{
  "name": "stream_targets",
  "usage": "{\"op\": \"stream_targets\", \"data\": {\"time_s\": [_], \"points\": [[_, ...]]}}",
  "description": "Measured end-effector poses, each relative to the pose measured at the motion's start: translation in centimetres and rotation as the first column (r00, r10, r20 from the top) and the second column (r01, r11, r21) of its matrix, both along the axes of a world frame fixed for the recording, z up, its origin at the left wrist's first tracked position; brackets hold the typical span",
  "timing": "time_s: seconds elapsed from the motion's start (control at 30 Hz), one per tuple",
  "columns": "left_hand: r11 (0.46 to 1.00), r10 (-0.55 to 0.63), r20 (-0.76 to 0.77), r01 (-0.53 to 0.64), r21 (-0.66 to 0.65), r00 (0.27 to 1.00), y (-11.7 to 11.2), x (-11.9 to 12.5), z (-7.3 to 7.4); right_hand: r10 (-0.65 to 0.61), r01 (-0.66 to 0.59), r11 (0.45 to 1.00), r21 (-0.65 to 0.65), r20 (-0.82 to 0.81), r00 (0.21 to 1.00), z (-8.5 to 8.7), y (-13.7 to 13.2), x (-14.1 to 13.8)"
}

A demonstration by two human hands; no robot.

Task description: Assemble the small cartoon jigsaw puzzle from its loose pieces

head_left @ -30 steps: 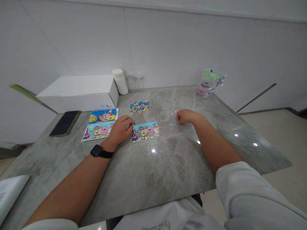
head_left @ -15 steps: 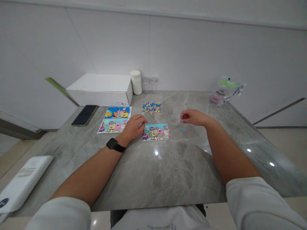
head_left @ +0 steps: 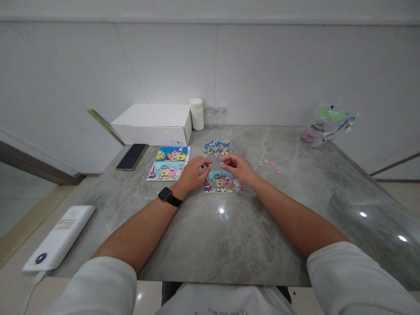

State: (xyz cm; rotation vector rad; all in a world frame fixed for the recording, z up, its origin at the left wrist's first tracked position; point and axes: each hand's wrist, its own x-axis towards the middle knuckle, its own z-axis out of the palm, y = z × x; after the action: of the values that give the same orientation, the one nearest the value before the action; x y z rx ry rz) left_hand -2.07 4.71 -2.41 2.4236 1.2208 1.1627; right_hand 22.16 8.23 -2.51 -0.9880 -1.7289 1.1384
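Observation:
My right hand (head_left: pixel 239 168) is over the top edge of a small cartoon picture card (head_left: pixel 223 183), its thumb and fingers pinched on a tiny light-blue jigsaw piece (head_left: pixel 222 163). Facing it, my left hand (head_left: pixel 196 171) is at the card's upper left corner, with fingers curled and tips close together. Whatever those fingers hold, if anything, is too small to make out. Behind both hands lies a pile of loose jigsaw pieces (head_left: pixel 218 148). Several separate pieces (head_left: pixel 279 172) lie to the right of my right hand.
A printed cartoon sheet (head_left: pixel 164 171) lies left of my left hand, near a phone (head_left: pixel 131 157). Along the back stand a white box (head_left: pixel 151 120), a white bottle (head_left: pixel 197 114) and two glasses (head_left: pixel 221 118). A plastic bag (head_left: pixel 323 124) is back right, a white power bank (head_left: pixel 62 238) front left.
My right hand has moved left from beside the card to above it, close to my left hand, carrying the piece. Loose pieces on the right are now uncovered. The view has shifted slightly.

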Motion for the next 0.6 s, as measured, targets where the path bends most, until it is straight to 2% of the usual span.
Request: {"op": "stream_targets", "data": {"time_s": [0.13, 0.27, 0.43, 0.6], "points": [[0.999, -0.033, 0.011, 0.033, -0.042, 0.999, -0.5, 0.6, 0.3, -0.045, 0.043, 0.999, -0.027, -0.087, 0.995, -0.5, -0.7, -0.3], [0.993, -0.059, 0.07, 0.065, -0.094, 0.996, -1.1, 1.3, 0.8, -0.015, 0.015, 1.0, -0.015, -0.068, 0.998, 0.0, -1.3, -0.7], [0.985, -0.085, 0.118, 0.102, -0.142, 0.989, -1.3, 1.8, 0.8, -0.001, 0.001, 1.0, 0.022, -0.003, 1.0, -0.3, -1.9, -1.2], [0.972, -0.051, 0.165, 0.087, -0.219, 0.985, -1.2, 1.9, 0.7, -0.025, 0.025, 0.999, 0.022, -0.027, 0.999, -0.5, -2.0, -1.1]]}}
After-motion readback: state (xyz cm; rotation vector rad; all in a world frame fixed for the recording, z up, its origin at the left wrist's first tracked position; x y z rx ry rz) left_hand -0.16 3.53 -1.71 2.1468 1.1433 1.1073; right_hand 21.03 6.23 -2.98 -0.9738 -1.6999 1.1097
